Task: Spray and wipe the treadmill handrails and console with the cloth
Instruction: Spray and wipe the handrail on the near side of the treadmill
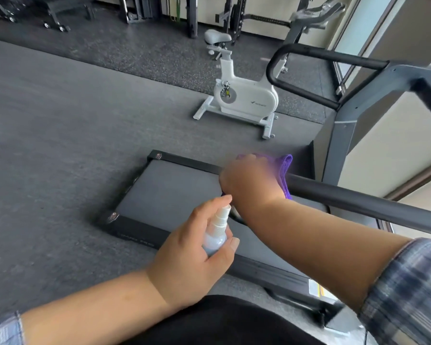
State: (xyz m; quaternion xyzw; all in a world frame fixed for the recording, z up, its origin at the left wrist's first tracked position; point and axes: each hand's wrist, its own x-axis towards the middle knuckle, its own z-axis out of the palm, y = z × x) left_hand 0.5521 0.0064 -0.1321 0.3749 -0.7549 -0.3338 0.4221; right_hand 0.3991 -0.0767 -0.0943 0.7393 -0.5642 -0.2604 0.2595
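1. The right hand (250, 179) curls over a purple cloth (284, 170), gripping it around the near handrail (358, 202) of the treadmill (174, 185).
2. The cloth is bunched under the palm, and its folds stick out beyond the fingers on the far side of the rail.
3. The left hand (197, 255) grips a small spray bottle (215, 232), fingers wrapped round its body, forefinger atop the white nozzle.
4. The nozzle is just beside the right wrist.
5. The far handrail (296, 70) curves at upper right, well apart from both hands.
6. A white exercise bike (244, 95) stands on the dark floor (60, 145) beyond the belt.
7. Both sleeves are plaid.
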